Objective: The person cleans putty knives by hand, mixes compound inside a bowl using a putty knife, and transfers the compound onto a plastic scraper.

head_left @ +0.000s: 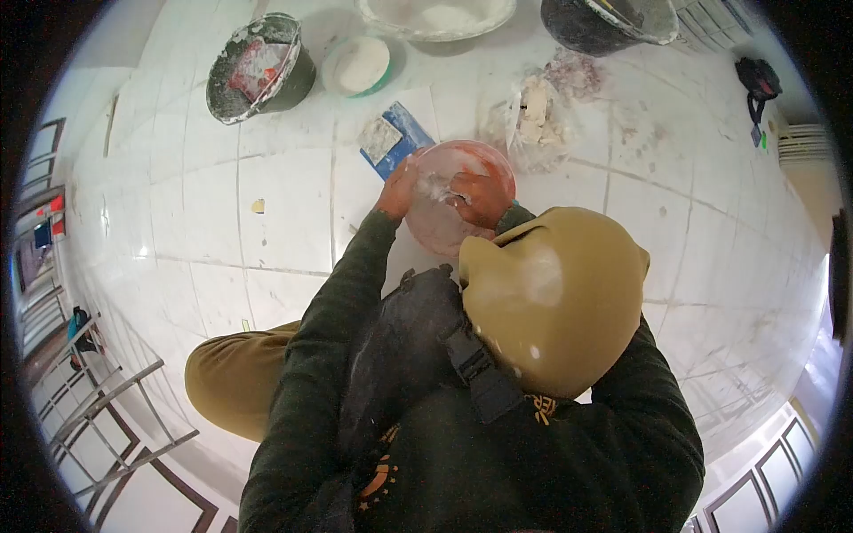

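A reddish-pink bowl (429, 229) with whitish material in it stands on the tiled floor in front of me. My left hand (400, 186) grips the bowl's left rim. Inside the bowl is my right hand (481, 199), fingers curled down into the whitish material; what they hold, if anything, cannot be made out. Just beyond my left hand lies a flat blue tool (410, 133) with a pale, crusted block (379, 140) on it. A clear plastic bag (537, 120) with pale lumps or powder sits beyond the bowl to the right.
A dark bucket (306, 78) and a teal-rimmed tub of white powder (362, 66) stand at the far left. Farther back are a wide white-crusted basin (435, 34) and another black bucket (586, 31). My rounded tan knee (560, 302) rises close by on the right. Metal racks (115, 391) stand leftward.
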`<state>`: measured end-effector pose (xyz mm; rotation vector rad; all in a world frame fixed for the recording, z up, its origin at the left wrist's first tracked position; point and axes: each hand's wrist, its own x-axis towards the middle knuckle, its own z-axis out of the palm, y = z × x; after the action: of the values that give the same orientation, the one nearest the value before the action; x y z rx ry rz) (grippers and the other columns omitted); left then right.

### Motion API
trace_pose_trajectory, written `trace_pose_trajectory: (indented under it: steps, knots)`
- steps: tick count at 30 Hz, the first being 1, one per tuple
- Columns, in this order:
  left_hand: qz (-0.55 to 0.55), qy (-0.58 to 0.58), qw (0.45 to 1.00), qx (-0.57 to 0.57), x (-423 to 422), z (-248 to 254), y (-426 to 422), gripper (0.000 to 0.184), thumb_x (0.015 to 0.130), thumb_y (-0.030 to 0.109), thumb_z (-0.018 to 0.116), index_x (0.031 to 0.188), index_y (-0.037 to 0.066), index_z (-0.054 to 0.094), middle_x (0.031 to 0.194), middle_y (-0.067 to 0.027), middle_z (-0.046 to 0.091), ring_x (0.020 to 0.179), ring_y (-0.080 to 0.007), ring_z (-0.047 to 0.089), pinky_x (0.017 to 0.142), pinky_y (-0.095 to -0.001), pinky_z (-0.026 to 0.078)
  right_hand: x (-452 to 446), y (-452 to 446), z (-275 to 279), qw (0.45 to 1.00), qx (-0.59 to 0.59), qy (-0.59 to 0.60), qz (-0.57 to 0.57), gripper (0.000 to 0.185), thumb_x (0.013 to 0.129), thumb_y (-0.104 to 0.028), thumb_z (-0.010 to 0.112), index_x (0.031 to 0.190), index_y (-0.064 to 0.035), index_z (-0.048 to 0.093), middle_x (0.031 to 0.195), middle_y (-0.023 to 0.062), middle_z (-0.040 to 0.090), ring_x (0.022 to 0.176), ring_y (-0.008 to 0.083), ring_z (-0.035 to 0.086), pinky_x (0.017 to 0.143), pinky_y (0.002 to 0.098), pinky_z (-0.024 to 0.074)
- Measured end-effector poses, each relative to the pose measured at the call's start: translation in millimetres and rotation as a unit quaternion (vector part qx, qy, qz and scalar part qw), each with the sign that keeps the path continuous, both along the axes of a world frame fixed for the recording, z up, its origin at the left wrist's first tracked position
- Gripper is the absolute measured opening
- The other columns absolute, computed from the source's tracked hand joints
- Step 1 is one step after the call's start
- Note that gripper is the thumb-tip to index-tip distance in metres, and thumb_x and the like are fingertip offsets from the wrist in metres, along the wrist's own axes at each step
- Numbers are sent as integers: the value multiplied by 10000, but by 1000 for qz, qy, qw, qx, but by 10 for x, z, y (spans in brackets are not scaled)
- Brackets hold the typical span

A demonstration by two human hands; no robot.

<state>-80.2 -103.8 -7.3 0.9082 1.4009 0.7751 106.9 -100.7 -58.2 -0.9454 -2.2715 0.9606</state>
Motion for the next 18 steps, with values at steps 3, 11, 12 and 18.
trace_pose_trajectory:
  steps: [3,11,12,18]
  knots:
    - [44,-108,992,-47,-166,-442,0,538,956,437,347,1283,26,465,1240,-118,507,1123,-193,463,972,-313,347,28,26,-14,999,-18,34,-4,164,758,-109,633,900,-28,622,826,135,595,817,328,569,725,390,450]
    - [88,-82,992,-38,-283,-542,49,515,951,410,383,1285,27,467,1159,-103,568,1049,-190,517,909,-300,404,208,59,410,992,-56,91,-60,221,742,-57,639,959,-18,624,843,162,605,785,338,576,714,382,469]
    - [77,-44,996,-20,-285,-564,62,489,948,387,393,1267,26,482,1148,-108,573,1038,-208,525,903,-312,409,257,66,451,989,-87,94,-68,242,742,-54,640,981,-21,626,855,167,608,783,340,575,710,379,473]
    - [-13,418,885,204,-180,-712,198,346,861,275,520,1101,33,576,1062,-163,583,986,-331,538,862,-398,428,664,62,677,972,-116,89,-186,347,764,-29,634,1109,-20,601,942,174,641,800,231,616,735,312,483]
